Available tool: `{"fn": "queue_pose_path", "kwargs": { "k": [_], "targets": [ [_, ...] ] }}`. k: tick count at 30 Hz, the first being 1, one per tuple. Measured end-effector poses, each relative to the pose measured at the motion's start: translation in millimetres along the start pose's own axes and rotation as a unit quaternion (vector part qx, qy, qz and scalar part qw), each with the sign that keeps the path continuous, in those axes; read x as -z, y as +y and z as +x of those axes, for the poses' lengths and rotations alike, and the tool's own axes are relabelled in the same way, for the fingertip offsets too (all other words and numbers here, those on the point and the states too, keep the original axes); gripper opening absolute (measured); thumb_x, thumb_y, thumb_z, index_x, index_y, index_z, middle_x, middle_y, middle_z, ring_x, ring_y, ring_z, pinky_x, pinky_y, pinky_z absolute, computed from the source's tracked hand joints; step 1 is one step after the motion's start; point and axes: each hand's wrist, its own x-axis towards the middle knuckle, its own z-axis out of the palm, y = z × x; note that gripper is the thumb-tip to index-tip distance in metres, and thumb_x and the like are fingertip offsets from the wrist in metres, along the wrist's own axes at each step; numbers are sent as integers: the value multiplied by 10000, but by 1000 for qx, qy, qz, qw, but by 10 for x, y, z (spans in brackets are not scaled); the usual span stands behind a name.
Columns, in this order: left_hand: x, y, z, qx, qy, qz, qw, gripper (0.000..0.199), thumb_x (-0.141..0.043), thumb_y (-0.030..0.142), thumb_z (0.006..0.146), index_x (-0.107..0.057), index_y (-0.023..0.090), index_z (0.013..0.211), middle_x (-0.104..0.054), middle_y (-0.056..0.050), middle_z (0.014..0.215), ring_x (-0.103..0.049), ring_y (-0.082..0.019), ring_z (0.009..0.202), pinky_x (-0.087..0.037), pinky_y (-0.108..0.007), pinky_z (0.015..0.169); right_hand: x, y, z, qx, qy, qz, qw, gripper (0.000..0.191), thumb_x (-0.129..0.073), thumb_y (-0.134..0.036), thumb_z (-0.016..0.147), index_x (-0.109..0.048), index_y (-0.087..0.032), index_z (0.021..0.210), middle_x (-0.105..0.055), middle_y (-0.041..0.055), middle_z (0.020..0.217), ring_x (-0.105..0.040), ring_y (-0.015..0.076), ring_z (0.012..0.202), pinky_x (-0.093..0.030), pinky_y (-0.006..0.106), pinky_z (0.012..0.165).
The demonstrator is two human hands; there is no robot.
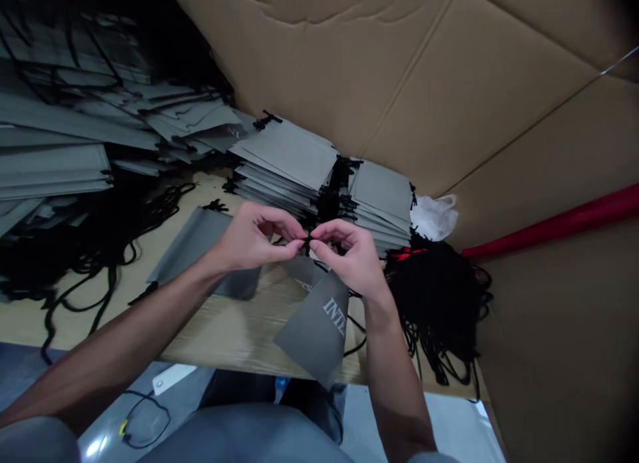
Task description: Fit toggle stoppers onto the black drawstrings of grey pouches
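Note:
Both hands meet in a pinch over the middle of the table. My left hand (pixel 254 237) has thumb and forefinger closed on a small black cord (pixel 308 242). From the other side my right hand (pixel 349 250) pinches the same cord, fingertips almost touching. Below hangs a grey pouch (pixel 319 323) with pale letters "INTE", tilted, its upper part hidden by my right hand. Under my left forearm lies another grey pouch (pixel 194 240) with knotted black cord ends at its corners.
Two stacks of grey pouches (pixel 294 150) (pixel 382 190) stand against the cardboard wall (pixel 329 57). A heap of black cords (pixel 439 303) lies at the right, near a clear plastic bag (pixel 434 215). More pouches (pixel 50 163) and loose cords pile up at the left.

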Motion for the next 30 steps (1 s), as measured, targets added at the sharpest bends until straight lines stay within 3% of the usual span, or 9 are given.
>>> {"fn": "queue_pose_path", "kwargs": {
  "k": [5, 10, 16, 27, 30],
  "targets": [
    [-76, 58, -173, -58, 25, 52, 997, 95, -854, 144, 901, -851, 223, 953, -889, -19, 897, -830, -144, 752, -666, -184, 721, 13, 35, -153, 22, 3, -33, 999, 89, -848, -259, 928, -845, -218, 1007, -841, 24, 935, -752, 163, 822, -565, 267, 672],
    [-134, 19, -282, -161, 27, 158, 974, 173, -811, 118, 972, -834, 261, 1066, -903, 0, 976, -864, -144, 823, -681, -192, 778, 37, 85, -253, 54, 17, -78, 995, 74, -814, -222, 961, -842, -215, 1029, -844, 19, 951, -762, 166, 845, -596, 285, 744],
    [-211, -78, -355, -203, 26, 195, 959, 192, -793, 89, 990, -802, 250, 1093, -903, 5, 993, -869, -136, 854, -687, -184, 821, 7, 172, -352, 83, 27, -139, 986, 102, -786, -197, 959, -833, -224, 1046, -860, 31, 1008, -788, 192, 891, -636, 335, 860],
    [-275, -95, -412, -217, 24, 220, 951, 178, -787, 99, 1004, -789, 256, 1086, -903, 28, 979, -871, -130, 839, -702, -191, 876, -52, 306, -444, 80, 56, -163, 982, 87, -769, -205, 964, -814, -228, 1034, -856, 23, 973, -766, 174, 797, -630, 324, 789],
    [-304, -105, -431, -224, 34, 238, 945, 175, -794, 88, 989, -782, 239, 1075, -896, 15, 941, -866, -147, 804, -706, -212, 818, -70, 286, -462, 117, 61, -185, 974, 98, -757, -179, 975, -812, -229, 1038, -859, 21, 989, -777, 174, 834, -640, 326, 832]
  ]
}}
